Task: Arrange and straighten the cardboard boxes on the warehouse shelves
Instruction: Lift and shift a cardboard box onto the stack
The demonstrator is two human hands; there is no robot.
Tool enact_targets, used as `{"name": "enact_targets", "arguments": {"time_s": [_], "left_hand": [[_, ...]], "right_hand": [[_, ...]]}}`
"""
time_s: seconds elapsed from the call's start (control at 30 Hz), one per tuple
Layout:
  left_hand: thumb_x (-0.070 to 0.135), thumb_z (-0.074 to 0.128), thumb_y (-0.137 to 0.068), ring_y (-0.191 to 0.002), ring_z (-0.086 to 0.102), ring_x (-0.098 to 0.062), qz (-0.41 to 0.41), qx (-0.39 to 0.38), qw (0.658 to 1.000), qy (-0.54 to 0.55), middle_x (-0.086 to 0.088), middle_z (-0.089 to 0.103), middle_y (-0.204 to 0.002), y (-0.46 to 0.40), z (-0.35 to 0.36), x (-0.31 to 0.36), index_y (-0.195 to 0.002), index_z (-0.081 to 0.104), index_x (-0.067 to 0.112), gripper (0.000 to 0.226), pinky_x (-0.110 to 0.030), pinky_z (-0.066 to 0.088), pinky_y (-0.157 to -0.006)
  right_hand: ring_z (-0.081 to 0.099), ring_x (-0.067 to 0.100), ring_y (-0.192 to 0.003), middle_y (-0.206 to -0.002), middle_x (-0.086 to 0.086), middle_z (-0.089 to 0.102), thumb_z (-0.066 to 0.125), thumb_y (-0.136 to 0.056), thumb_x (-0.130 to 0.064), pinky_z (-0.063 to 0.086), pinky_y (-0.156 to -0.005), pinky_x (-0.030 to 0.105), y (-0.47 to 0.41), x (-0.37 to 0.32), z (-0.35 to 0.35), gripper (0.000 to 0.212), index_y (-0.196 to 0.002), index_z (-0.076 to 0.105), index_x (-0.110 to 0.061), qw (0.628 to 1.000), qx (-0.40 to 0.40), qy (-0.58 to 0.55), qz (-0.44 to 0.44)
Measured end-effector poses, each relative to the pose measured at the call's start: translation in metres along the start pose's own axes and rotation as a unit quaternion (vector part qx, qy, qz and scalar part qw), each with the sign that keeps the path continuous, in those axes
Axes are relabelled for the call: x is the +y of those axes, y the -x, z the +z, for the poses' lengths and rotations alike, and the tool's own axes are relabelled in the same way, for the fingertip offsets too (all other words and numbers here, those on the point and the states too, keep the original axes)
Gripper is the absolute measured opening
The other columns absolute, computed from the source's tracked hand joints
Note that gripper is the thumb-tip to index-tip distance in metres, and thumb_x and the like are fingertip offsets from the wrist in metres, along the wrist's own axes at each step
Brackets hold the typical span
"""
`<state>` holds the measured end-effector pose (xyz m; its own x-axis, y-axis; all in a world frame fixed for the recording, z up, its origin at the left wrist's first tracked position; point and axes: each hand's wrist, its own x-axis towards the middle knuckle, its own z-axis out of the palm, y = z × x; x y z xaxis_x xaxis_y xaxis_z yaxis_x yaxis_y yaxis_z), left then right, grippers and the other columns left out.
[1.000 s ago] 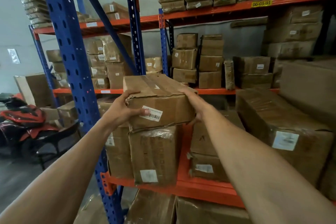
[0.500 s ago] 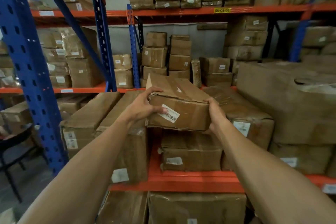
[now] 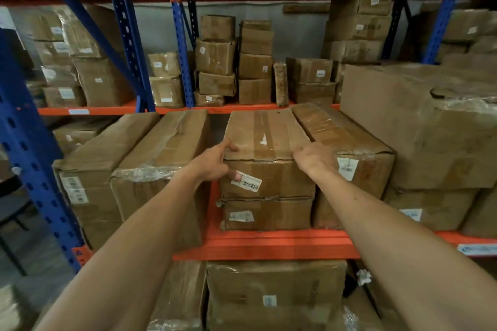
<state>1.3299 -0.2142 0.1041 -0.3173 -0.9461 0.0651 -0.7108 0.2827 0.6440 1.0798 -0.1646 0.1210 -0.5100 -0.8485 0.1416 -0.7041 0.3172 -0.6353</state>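
**Top box is down on the stack, here's how I'd grip it**

Head view, the only one here: the flat brown cardboard box with clear tape along its lid and a white barcode label on its front (image 3: 269,158) sits on top of a second squat brown carton with a white sticker (image 3: 266,213), on the orange steel shelf beam (image 3: 269,246). It's wedged between a long plastic-wrapped brown carton on the left (image 3: 158,169) and a shiny taped brown carton on the right (image 3: 349,153), touching the right one as far as I can tell.

Left hand (image 3: 212,164) is wrapped round the front left corner, thumb on the lid, fingers on the front face right by the label. Right hand (image 3: 316,160) is curled over the front right top edge, gripping or pressing, can't tell which.

My guess on handling: light-ish to medium, and the board looks soft and creased, front lid edge already torn. Tape is slick, so skip that. Hold the two front corners, where the board is stiffest, and push square
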Motion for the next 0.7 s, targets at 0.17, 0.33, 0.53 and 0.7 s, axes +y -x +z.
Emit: {"name": "enact_targets", "arguments": {"time_s": [0.17,0.33,0.53,0.7], "left_hand": [[0.032,0.09,-0.072,-0.107,0.054,-0.023,-0.008,0.006,0.998,-0.055,-0.005,0.055,-0.123,0.006,0.002,0.006,-0.13,0.042,0.037,0.076,-0.034,0.042,-0.087],[0.037,0.086,-0.076,-0.123,0.053,-0.033,-0.015,0.059,0.987,-0.151,-0.014,0.051,-0.139,0.026,0.008,0.017,-0.144,0.039,0.03,0.083,-0.042,0.046,-0.101],[0.035,0.079,-0.078,-0.148,0.019,-0.039,0.125,0.424,0.847,-0.294,-0.026,0.03,-0.157,0.085,0.004,-0.004,-0.15,0.033,0.003,0.091,-0.054,0.009,-0.124],[0.068,0.085,-0.058,-0.148,0.006,-0.046,-0.077,0.532,0.842,-0.056,-0.03,0.009,-0.159,0.13,0.004,-0.046,-0.155,0.008,0.003,0.14,-0.058,0.002,-0.122]], "right_hand": [[0.066,0.027,-0.095,-0.104,0.006,0.069,0.052,-0.093,-0.007,0.042,-0.062,0.033,0.006,-0.023,-0.017,0.025,-0.107,0.07,-0.016,0.926,0.074,0.331,-0.166],[0.061,0.029,-0.101,-0.108,0.008,0.064,0.059,-0.089,-0.004,0.049,-0.063,0.039,0.025,-0.055,-0.019,0.027,-0.112,0.068,-0.016,0.884,0.055,0.417,-0.206],[0.061,0.032,-0.103,-0.115,0.013,0.062,0.06,-0.091,-0.01,0.05,-0.074,0.041,0.033,-0.095,-0.012,0.03,-0.121,0.066,-0.012,0.903,0.017,0.277,-0.327],[0.045,0.035,-0.126,-0.146,0.013,0.033,0.074,-0.079,-0.015,0.048,-0.084,0.041,0.062,-0.138,0.007,0.08,-0.148,0.034,-0.021,0.862,-0.074,0.195,-0.462]]}}
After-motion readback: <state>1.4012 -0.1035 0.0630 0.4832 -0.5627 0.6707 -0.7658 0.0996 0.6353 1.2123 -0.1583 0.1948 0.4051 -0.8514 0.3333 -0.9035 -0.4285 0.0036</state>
